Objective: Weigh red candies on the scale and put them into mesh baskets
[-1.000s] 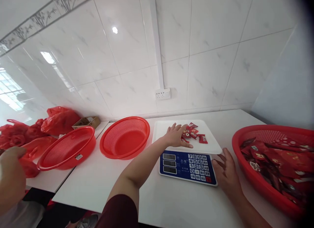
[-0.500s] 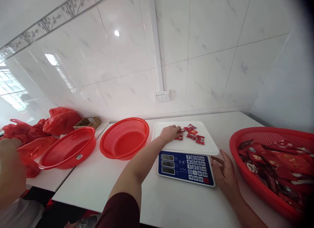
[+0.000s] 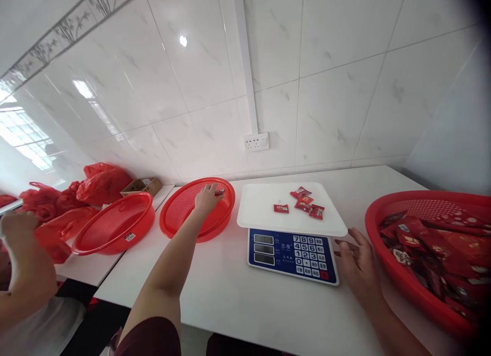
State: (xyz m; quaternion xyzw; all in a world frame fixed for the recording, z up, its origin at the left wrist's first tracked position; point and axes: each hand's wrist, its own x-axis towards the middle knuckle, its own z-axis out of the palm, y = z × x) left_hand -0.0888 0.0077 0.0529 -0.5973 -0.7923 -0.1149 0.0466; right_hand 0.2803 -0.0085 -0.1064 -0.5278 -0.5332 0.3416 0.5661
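My left hand (image 3: pixel 206 198) is stretched out over the middle red mesh basket (image 3: pixel 180 215), pinching a small red candy packet (image 3: pixel 220 192) at its fingertips. My right hand (image 3: pixel 355 259) rests open on the white table beside the blue-faced scale (image 3: pixel 293 253). Several red candy packets (image 3: pixel 303 202) lie on the scale's white tray (image 3: pixel 261 215). A big red basket (image 3: pixel 387 271) full of red packets stands at the right.
A second red mesh basket (image 3: pixel 111 228) sits on the neighbouring table at the left, with red plastic bags (image 3: pixel 102 182) and a small cardboard box (image 3: pixel 141 185) behind it. Another person's hand (image 3: pixel 19 238) is at the far left. A wall socket (image 3: pixel 257 141) is above the scale.
My left hand left the scale tray with a candy packet and swung left over the middle red basket. The right hand stayed beside the scale.
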